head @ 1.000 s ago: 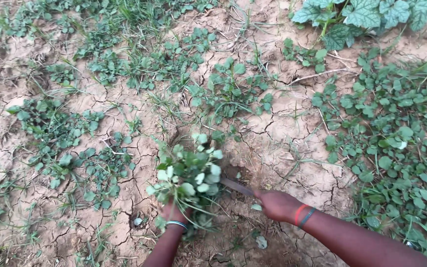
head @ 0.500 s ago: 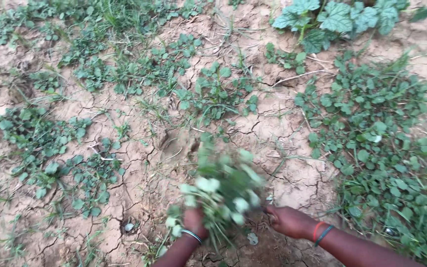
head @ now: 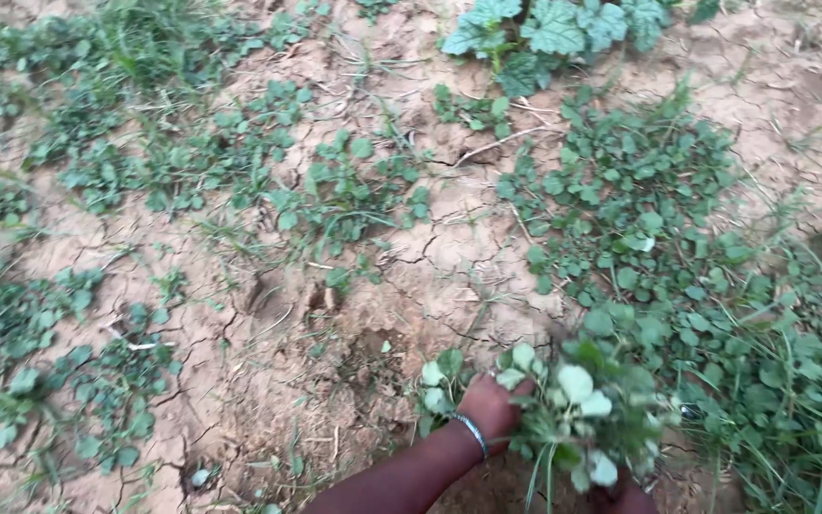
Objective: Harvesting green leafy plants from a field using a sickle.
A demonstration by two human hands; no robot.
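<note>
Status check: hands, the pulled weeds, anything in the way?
Left hand gripping a clump of uprooted weeds. Right hand barely visible under the clump, grip unclear. Cracked dry soil with low weeds all around, nothing blocking.

Two hands: the left hand (head: 489, 405) and the right hand (head: 620, 497); one weed bunch (head: 577, 419), one metal bangle (head: 473, 433), one broad-leafed plant (head: 549, 29).

Cracked, dry tan soil (head: 449, 257) runs through the middle of the view. Low round-leaved weeds (head: 639, 209) spread thickly at right and in patches at left. A larger broad-leaved plant (head: 554, 29) grows at the top edge. What may be a pebble (head: 200, 476) lies at lower left.
</note>
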